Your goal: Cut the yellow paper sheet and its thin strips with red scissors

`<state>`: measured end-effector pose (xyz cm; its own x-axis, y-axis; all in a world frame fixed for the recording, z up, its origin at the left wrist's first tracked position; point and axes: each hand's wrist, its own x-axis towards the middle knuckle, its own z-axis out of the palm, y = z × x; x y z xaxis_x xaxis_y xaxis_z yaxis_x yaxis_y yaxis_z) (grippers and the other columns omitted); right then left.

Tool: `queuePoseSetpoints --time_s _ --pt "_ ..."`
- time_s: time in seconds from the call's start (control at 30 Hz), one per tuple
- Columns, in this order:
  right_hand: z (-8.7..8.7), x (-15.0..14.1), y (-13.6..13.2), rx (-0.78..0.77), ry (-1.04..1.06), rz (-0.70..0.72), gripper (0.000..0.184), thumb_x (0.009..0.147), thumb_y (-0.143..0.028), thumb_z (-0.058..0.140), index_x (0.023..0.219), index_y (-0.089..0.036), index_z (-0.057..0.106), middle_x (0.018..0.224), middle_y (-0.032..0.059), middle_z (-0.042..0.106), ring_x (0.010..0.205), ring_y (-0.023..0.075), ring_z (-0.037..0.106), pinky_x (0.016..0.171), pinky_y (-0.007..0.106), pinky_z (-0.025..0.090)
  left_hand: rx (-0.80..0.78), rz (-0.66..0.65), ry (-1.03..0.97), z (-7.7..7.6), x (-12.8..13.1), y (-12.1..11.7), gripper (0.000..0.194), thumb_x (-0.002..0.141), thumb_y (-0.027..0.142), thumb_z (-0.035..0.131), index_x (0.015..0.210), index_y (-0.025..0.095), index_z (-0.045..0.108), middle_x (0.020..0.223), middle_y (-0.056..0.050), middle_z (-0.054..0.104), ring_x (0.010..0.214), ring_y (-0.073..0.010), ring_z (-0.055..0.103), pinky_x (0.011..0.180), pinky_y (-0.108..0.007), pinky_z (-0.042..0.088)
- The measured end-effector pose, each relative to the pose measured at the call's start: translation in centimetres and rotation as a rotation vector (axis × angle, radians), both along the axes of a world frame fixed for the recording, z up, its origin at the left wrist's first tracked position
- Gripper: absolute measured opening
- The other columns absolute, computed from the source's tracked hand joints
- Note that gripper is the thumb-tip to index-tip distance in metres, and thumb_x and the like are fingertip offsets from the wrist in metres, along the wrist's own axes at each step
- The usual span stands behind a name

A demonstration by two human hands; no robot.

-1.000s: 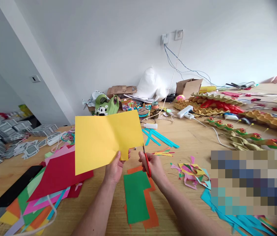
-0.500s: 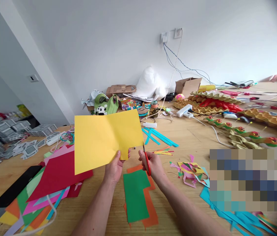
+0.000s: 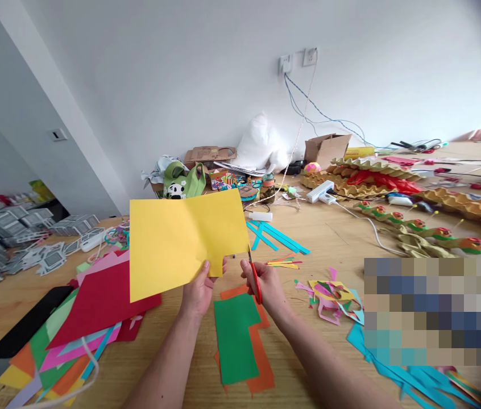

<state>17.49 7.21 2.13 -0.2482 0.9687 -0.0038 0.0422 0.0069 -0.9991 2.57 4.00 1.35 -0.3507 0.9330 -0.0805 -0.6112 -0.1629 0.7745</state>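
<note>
My left hand (image 3: 201,288) pinches the lower edge of a large yellow paper sheet (image 3: 168,244), thumb in front and fingers behind. The sheet is held up off the table, with a faint bend down its middle and a notch at its lower right corner. My right hand (image 3: 266,284) is closed round red-handled scissors (image 3: 257,285). Their blades point up and meet the sheet's right edge near the notch. Below my hands, a green paper piece (image 3: 236,341) with a stepped edge lies on an orange paper piece (image 3: 264,363).
Coloured paper sheets (image 3: 95,307) are piled on the left. Paper scraps (image 3: 330,295) and blue strips (image 3: 411,378) lie on the right. More blue strips (image 3: 277,236) and a white tube (image 3: 261,216) sit farther back. A power strip (image 3: 320,192) and egg-carton pieces (image 3: 419,227) are at right.
</note>
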Motion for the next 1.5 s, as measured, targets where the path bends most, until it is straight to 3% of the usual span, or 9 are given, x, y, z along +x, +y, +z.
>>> queuePoseSetpoints --time_s 0.73,1.5 --pt "0.2 0.04 -0.15 -0.007 -0.005 -0.001 0.053 0.072 -0.067 0.051 0.058 -0.016 0.047 0.047 -0.003 0.042 0.037 0.0089 0.044 0.032 0.019 0.03 -0.007 -0.012 0.011 -0.17 -0.2 0.08 0.032 0.073 0.027 0.068 0.099 0.009 0.065 0.094 -0.014 0.071 0.095 -0.0271 0.065 0.087 -0.04 0.05" --pt "0.33 0.14 -0.18 0.019 -0.021 -0.003 0.052 0.072 -0.066 0.052 0.057 -0.016 0.047 0.046 -0.0032 0.042 0.038 0.0092 0.044 0.034 0.02 0.03 0.011 -0.036 0.001 -0.87 -0.6 0.27 0.029 0.075 0.029 0.066 0.097 0.01 0.066 0.104 -0.014 0.069 0.103 -0.0266 0.062 0.089 -0.038 0.049"
